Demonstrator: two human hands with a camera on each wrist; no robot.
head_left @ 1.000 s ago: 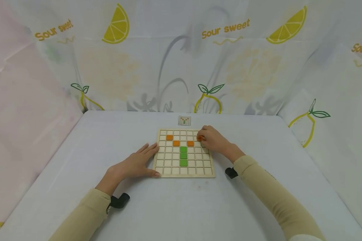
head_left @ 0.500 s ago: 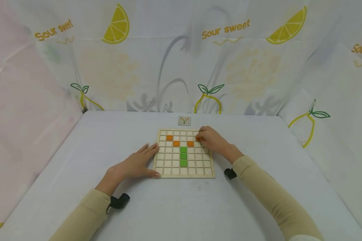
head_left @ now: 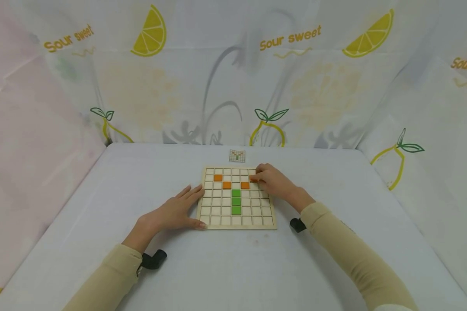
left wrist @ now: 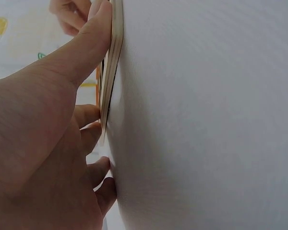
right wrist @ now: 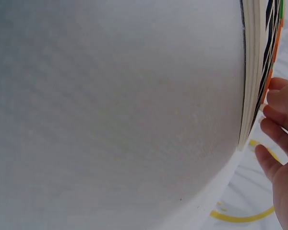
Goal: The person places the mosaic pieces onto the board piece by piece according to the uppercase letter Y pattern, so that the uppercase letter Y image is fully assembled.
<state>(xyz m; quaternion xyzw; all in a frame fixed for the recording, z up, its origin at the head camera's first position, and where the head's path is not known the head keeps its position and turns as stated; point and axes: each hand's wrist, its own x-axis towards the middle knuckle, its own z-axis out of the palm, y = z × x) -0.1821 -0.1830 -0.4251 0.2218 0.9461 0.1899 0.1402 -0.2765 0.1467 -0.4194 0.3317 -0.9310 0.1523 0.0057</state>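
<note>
A square wooden grid board (head_left: 215,211) lies on the white table. My left hand (head_left: 173,214) rests along its left side, fingers spread and fairly straight, with the thumb on the near left corner. At the far right part of the grid, my right hand (head_left: 274,179) pinches an orange tile (head_left: 253,178), which its fingers partly cover. Other orange tiles (head_left: 218,178) lie in the grid, and below them runs a column of green tiles (head_left: 236,201). In the right wrist view, the fingers (right wrist: 278,98) touch the board's top near its edge.
Beyond the board lies a small card (head_left: 237,156) printed with a coloured grid pattern. White cloth with lemon prints (head_left: 268,131) hangs behind the table (head_left: 233,268) and at its sides. A black device (head_left: 154,259) is worn at my left wrist.
My right hand has shifted slightly left with the orange tile, which now sits at a grid cell in the second row. My left hand has stayed in place.
</note>
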